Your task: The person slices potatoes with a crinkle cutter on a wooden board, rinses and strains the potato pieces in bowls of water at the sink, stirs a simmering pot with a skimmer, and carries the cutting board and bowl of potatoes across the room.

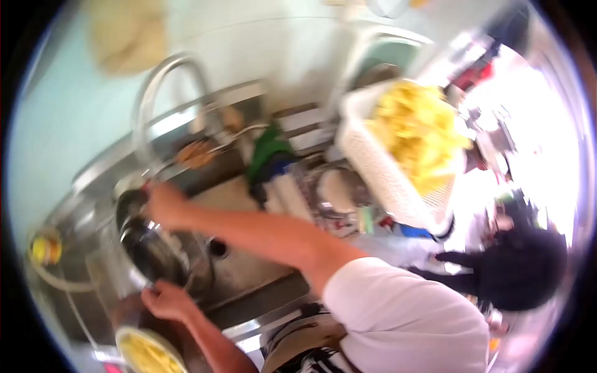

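Both hands are at a shiny metal bowl above the left part of the sink, at the left of the view. The bowl is tilted, with its dark, reflective inside partly showing. The right hand has its grip closed at the bowl's upper edge, near the base of the arched faucet; its forearm crosses over the sink from the white sleeve. The left hand has its grip closed on the bowl's lower rim, its fingers bent against the metal. Blur hides the exact finger placement of both.

The drain shows as a dark round spot to the right of the bowl. Below the left hand, at the bottom of the view, is a pale round container holding yellow pieces. A yellow jar-like item stands at the far left.

Behind the sink, a brown, rough-looking item is near the faucet, and a green item is farther right. Upper right of the sink is a white perforated basket, heaped with yellow food pieces. The dark shape at the far right is too blurred to identify.
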Demonstrator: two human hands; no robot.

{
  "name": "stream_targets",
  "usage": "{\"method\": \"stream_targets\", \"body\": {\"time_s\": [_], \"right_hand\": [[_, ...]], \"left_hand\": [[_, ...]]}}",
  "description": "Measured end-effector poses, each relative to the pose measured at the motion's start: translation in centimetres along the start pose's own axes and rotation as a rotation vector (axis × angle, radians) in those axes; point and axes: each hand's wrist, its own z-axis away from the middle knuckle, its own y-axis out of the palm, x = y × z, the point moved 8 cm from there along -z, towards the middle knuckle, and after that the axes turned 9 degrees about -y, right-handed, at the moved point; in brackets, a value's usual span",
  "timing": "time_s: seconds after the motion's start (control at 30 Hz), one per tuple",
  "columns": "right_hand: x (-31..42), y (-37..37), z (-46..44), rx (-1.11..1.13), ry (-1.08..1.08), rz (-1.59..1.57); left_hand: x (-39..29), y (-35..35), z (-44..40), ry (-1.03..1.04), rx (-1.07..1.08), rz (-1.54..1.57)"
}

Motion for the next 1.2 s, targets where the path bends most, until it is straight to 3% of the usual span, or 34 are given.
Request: {"method": "stream_targets", "body": {"time_s": [0.03,0.07,0.1,0.17,0.27,0.4,0.47,0.53,0.57,0.63,0.7,0.73,0.83,0.87,0.97,1.03,1.1,1.13,1.2], "right_hand": [[0.7,1.9,2.4,0.032,-0.089,-0.056],[1.4,3.9,4.9,0.067,-0.176,-0.116],[1.9,6.8,6.9,0.322,-0.109,-0.373],[2.7,8.9,10.0,0.433,0.039,-0.379],[5.0,7.6,11.5,0.333,-0.143,-0.640],[2.2,7.1,12.1,0.373,-0.106,-0.500],[2.8,5.3,12.8,0.307,-0.697,-0.093],[1.7,3.8,14.1,0.157,-0.973,0.005],[1.5,1.8,15.2,0.048,-0.952,-0.115],[-0.3,-0.8,16.0,-0.072,-0.567,-0.617],[-0.3,-0.9,19.5,-0.083,0.210,-1.303],[-0.1,-0.7,20.0,-0.119,0.222,-1.420],[0.7,0.3,19.2,-0.168,-0.194,-1.318],[1.2,0.7,19.4,-0.188,-0.284,-1.254],[4.3,1.4,20.7,-0.178,-0.505,-1.011],[6.8,1.9,21.7,-0.148,-0.681,-0.803],[12.3,-1.1,28.2,-0.084,-0.292,-0.633],[13.4,-1.3,29.3,-0.017,-0.333,-0.500],[11.5,-3.1,31.7,-0.185,-0.461,0.000]], "left_hand": [[-0.5,0.1,0.1,0.053,0.023,-0.179],[-3.2,-1.6,1.1,0.029,0.019,-0.052],[-3.2,-1.6,1.5,0.060,0.023,-0.026],[-5.2,-2.1,3.6,0.130,0.075,0.028],[-6.5,-3.6,5.0,0.257,0.046,-0.111],[-9.3,-4.4,8.3,0.202,0.496,0.074],[-11.8,-5.5,10.8,0.248,0.764,0.138],[-11.9,-6.9,13.2,0.223,0.852,0.210],[-11.8,-7.9,14.4,0.212,0.900,0.241],[-12.0,-9.7,16.8,0.282,0.928,0.130],[-12.3,-11.2,18.8,0.365,0.962,0.046],[-12.9,-12.0,19.3,0.417,0.915,0.058],[-14.6,-15.8,19.6,0.774,0.460,0.030],[-14.3,-16.4,18.9,0.651,0.433,0.101],[-13.3,-17.1,17.2,0.783,0.330,-0.102],[-12.9,-18.9,16.8,0.812,0.222,0.083],[-10.7,-17.9,13.7,0.754,0.164,0.257],[-9.2,-15.9,11.0,0.700,0.186,0.204],[-5.9,-12.7,6.7,0.526,0.307,0.224]]}}
